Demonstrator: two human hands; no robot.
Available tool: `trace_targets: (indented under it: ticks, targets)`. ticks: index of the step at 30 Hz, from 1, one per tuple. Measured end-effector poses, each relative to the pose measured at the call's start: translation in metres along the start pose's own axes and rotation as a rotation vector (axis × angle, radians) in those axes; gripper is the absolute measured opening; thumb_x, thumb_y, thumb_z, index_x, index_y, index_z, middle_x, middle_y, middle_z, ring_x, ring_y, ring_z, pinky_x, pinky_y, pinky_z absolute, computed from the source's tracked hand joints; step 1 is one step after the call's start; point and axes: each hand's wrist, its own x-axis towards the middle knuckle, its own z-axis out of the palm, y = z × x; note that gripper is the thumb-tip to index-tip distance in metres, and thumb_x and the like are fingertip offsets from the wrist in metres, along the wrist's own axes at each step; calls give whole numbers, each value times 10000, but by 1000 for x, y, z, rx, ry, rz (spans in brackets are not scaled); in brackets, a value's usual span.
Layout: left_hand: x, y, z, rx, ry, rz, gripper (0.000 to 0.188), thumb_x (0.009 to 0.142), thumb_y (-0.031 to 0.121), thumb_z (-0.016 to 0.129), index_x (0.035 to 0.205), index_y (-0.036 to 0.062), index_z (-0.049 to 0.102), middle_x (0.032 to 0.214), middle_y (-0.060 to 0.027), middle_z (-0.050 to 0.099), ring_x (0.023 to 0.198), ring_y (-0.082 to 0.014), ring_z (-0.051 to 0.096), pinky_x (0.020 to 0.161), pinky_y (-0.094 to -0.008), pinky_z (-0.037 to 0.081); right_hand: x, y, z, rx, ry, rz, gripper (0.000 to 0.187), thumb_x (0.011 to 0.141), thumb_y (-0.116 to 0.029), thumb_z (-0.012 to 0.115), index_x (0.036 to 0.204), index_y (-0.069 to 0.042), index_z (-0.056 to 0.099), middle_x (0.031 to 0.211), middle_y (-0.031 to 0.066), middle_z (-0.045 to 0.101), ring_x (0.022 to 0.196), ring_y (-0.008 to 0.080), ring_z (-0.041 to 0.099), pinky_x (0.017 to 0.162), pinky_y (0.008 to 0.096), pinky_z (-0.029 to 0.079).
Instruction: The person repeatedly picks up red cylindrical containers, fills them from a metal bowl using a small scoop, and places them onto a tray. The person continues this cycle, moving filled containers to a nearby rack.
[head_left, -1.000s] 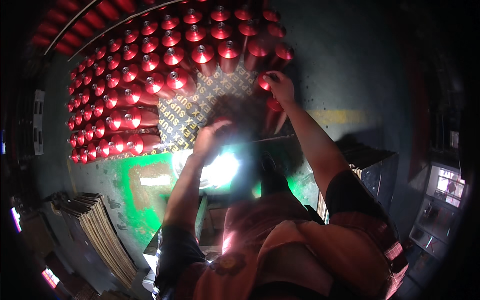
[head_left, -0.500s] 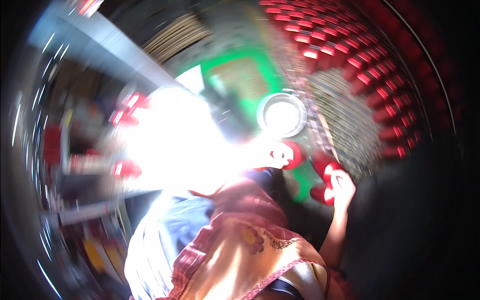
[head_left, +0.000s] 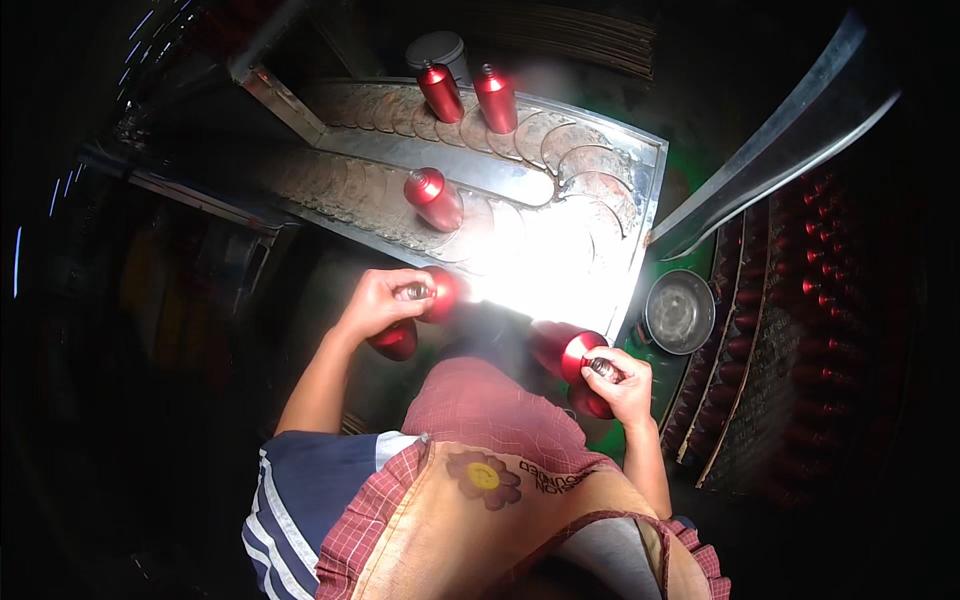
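My left hand (head_left: 388,300) is closed round the bare necks of shiny red metal bottles; one bottle (head_left: 442,293) shows beside the fingers and another (head_left: 396,340) below them. My right hand (head_left: 622,388) grips more red bottles by the neck, one (head_left: 562,350) tilted toward the glare and one (head_left: 590,402) partly behind the hand. Both hands are at the near side of a looping slat conveyor (head_left: 590,165). Upright on its slats are a red bottle (head_left: 434,200) on the near run and two more, the left (head_left: 441,93) and right (head_left: 496,100), on the far run.
White glare hides the conveyor's near corner. A round metal pot (head_left: 680,312) is to the right, beside rows of red bottles (head_left: 825,290) and a stacked board (head_left: 755,390). A bent metal strip (head_left: 780,140) juts across the upper right. Behind the conveyor is a white bucket (head_left: 437,50).
My view has swung round from the bottle rows to the conveyor, and the blur has cleared. Both hands have come to the conveyor with red bottles; the left one now shows clearly.
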Motion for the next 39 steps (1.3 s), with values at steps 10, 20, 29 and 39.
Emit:
trace_targets:
  ticks: [10, 20, 29, 39]
  targets:
    - [140, -56, -140, 43, 81, -13, 164, 831, 38, 731, 994, 53, 728, 579, 75, 506, 466, -4, 413, 427, -217, 289, 211, -43, 107, -349, -60, 103, 202, 841, -69, 714, 1042, -52, 734, 722, -72, 562, 671, 17, 469, 607, 202, 400]
    - [187, -55, -129, -107, -15, 135, 402, 917, 7, 644, 1316, -1, 606, 602, 52, 487, 453, -23, 409, 424, -206, 307, 255, -24, -31, 70, 472, -193, 182, 932, -62, 690, 1111, -28, 692, 622, -124, 397, 521, -18, 308, 481, 183, 228]
    - [209, 47, -36, -434, 377, 356, 286, 1012, 127, 522, 1238, -20, 616, 622, -33, 525, 423, -79, 426, 405, -216, 364, 286, 36, -127, -176, 629, -442, 353, 937, -132, 659, 1274, -44, 596, 1075, 78, 673, 988, 149, 650, 902, 271, 503]
    - [450, 102, 170, -111, 289, 584, 175, 957, 133, 637, 1036, -10, 699, 577, 10, 561, 446, -63, 491, 432, -220, 375, 54, 108, -210, -108, 570, -209, 309, 948, -1, 610, 1255, -4, 575, 994, 49, 671, 901, 97, 636, 821, 237, 511]
